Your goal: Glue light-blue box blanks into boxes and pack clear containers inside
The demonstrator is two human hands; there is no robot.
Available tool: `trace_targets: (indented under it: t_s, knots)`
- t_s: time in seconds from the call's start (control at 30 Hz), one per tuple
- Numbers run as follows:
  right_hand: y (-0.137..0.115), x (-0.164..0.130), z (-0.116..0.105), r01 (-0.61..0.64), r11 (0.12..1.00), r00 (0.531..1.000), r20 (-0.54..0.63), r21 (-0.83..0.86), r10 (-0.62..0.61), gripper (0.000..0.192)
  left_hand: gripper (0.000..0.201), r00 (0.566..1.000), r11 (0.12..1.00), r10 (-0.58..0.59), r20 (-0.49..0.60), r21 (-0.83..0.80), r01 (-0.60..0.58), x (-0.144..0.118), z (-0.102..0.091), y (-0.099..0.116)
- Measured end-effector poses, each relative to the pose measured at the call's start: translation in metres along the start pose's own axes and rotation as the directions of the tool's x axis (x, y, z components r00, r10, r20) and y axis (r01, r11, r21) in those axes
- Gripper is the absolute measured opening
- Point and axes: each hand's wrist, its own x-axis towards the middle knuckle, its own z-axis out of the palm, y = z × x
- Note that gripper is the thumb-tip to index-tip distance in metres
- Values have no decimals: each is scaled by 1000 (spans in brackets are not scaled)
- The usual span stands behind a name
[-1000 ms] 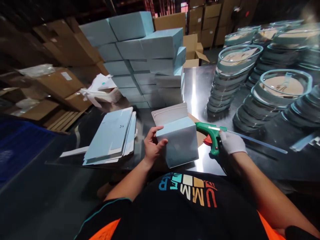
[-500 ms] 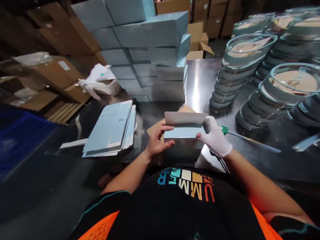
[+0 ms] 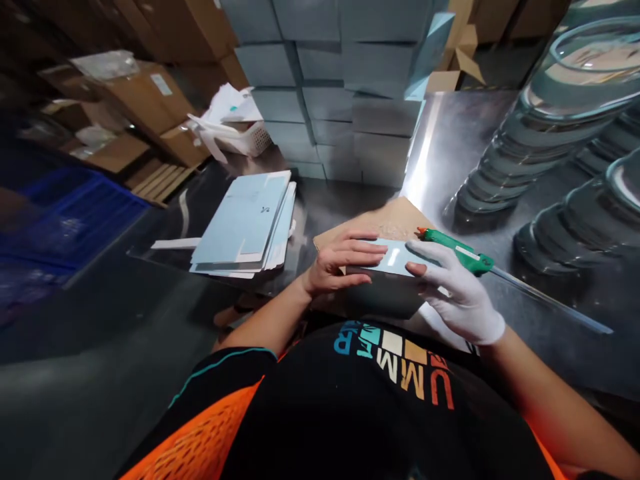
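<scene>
Between my hands is a small light blue carton [image 3: 395,260], its narrow glossy side facing up and its flap folded down. My bare left hand [image 3: 345,263] grips the left end, fingers stretched along the top. On the right end rests my right hand [image 3: 450,287] in a white glove, the thumb and fingers holding the edge. Under and behind the carton lies a brown cardboard sheet [image 3: 373,223] with clear smears on it. A green glue gun [image 3: 457,250] with an orange tip lies beside my right hand, a long clear glue stick [image 3: 550,303] projecting from its back.
Flat blue cartons [image 3: 237,220] are piled at left on the metal table [image 3: 440,143]. Behind them stands a white basket [image 3: 245,138]. A wall of stacked blue boxes [image 3: 327,103] rises at the back. Tall stacks of glass dishes [image 3: 505,143] stand at right.
The carton's raised flap has been folded down, and both hands now lie over that side. The view has shifted, bringing the glue gun's body into sight.
</scene>
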Motion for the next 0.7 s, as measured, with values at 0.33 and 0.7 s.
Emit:
trace_targets:
  t_s: [0.33,0.7]
  knots:
    - [2,-17,16,-218,975,972,-76,51,222,46,18,988,992,-121,96,35,118,5,-1,17]
    - [19,-14,17,-471,713,614,-388,518,687,82,109,599,542,-799,-50,-492,681,-6,65,-20]
